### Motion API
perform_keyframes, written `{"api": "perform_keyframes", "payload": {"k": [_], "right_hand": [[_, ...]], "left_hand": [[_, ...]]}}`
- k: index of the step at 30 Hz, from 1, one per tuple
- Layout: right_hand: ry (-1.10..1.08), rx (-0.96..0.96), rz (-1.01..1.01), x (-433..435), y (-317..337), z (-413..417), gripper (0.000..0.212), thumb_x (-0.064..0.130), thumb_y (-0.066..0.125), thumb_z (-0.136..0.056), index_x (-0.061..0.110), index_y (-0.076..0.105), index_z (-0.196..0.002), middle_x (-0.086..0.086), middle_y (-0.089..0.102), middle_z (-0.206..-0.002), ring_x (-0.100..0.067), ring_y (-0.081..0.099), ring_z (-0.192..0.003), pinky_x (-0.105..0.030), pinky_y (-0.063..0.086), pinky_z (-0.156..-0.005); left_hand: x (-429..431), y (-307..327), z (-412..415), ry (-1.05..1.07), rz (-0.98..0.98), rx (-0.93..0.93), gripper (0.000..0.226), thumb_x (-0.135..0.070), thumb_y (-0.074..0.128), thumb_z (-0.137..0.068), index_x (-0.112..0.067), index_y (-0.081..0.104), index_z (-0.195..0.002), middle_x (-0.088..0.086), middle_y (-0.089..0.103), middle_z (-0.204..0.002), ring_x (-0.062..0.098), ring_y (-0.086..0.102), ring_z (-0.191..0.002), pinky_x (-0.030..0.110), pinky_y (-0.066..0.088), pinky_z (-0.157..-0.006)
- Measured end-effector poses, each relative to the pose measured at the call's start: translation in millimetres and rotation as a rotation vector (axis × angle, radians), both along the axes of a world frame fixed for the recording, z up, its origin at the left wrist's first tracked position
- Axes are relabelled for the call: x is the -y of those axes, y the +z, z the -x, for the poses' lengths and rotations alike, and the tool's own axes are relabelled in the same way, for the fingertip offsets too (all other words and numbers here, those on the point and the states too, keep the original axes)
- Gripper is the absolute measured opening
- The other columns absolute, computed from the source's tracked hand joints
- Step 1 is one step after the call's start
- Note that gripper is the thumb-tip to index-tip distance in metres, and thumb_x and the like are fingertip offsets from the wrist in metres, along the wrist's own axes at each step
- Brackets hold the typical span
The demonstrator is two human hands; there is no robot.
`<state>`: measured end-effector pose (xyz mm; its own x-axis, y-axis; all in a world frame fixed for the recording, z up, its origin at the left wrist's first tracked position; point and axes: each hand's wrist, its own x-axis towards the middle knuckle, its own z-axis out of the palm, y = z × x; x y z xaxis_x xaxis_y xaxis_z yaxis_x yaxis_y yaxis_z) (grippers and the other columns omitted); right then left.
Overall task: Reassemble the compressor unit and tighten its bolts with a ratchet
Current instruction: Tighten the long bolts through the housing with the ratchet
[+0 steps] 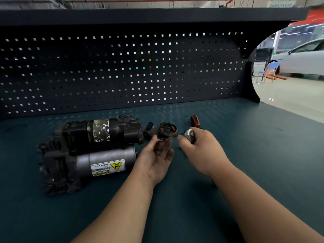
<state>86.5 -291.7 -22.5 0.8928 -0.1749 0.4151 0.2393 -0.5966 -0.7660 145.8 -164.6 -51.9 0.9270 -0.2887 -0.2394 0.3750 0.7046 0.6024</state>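
The compressor unit (91,151) lies on its side at the left of the green bench mat, a black cylinder above a silver one with a yellow warning label. To its right, my right hand (201,151) grips the shiny head of the ratchet (190,134); the handle is hidden under my hand. A thin silver shaft (166,139) runs left from the ratchet head. My left hand (156,160), palm up, pinches the shaft's far end between thumb and fingertips. A round rusty brush-holder ring (167,129) lies just behind the shaft.
A red-and-black tool handle (195,121) lies behind my right hand. A small black plug (149,128) sits between the compressor and the ring. The dark pegboard (122,71) closes off the back, and the bench's edge falls away at the right.
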Motion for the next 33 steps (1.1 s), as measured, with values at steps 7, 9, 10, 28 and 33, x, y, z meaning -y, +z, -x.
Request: {"api": "perform_keyframes", "payload": {"k": [7,9,10,28,33], "right_hand": [[0.062,-0.049,-0.141,-12,7,11,0.032,0.044,0.057,-0.087,0.037,0.054,-0.056,0.015,0.046,-0.043,-0.002,0.038,-0.038,-0.021,0.034,-0.045],[0.099,-0.136,-0.464,-11,15,11,0.03,0.046,0.053,-0.089,0.029,0.06,-0.066,0.008,0.055,-0.05,-0.007,0.041,-0.037,-0.024,0.038,-0.044],[0.145,-0.186,-0.7,-8,17,9,0.029,0.042,0.049,-0.092,0.023,0.06,-0.072,0.003,0.06,-0.055,-0.011,0.041,-0.035,-0.025,0.039,-0.042],[0.053,0.17,0.058,35,4,0,0.017,0.029,0.061,-0.092,0.044,0.061,-0.099,0.014,0.06,-0.09,0.001,0.058,-0.076,-0.012,0.043,-0.067],[-0.023,-0.368,-0.753,35,3,-7,0.029,0.029,0.052,-0.097,0.007,0.061,-0.08,-0.004,0.053,-0.05,-0.012,0.034,-0.031,-0.019,0.026,-0.033]], "left_hand": [[-2,4,4,-0.035,0.013,-0.009,0.036,-0.034,0.054,-0.095,-0.012,0.057,-0.066,0.001,0.061,-0.058,0.015,0.064,-0.053,0.034,0.049,-0.072],[-1,7,4,-0.023,-0.044,-0.009,0.04,-0.036,0.056,-0.093,-0.016,0.054,-0.059,-0.002,0.053,-0.05,0.013,0.056,-0.044,0.033,0.046,-0.063],[0,7,3,-0.001,-0.098,-0.015,0.038,-0.035,0.056,-0.093,-0.016,0.052,-0.06,-0.003,0.049,-0.047,0.011,0.052,-0.04,0.032,0.045,-0.061],[13,10,30,0.072,-0.563,0.046,0.036,-0.044,0.056,-0.093,-0.012,0.054,-0.078,-0.004,0.046,-0.046,0.012,0.043,-0.035,0.027,0.044,-0.054],[-66,25,72,0.273,-1.486,0.89,0.032,-0.065,0.052,-0.071,-0.034,0.052,-0.081,-0.018,0.058,-0.068,-0.002,0.053,-0.056,0.014,0.039,-0.052]]}}
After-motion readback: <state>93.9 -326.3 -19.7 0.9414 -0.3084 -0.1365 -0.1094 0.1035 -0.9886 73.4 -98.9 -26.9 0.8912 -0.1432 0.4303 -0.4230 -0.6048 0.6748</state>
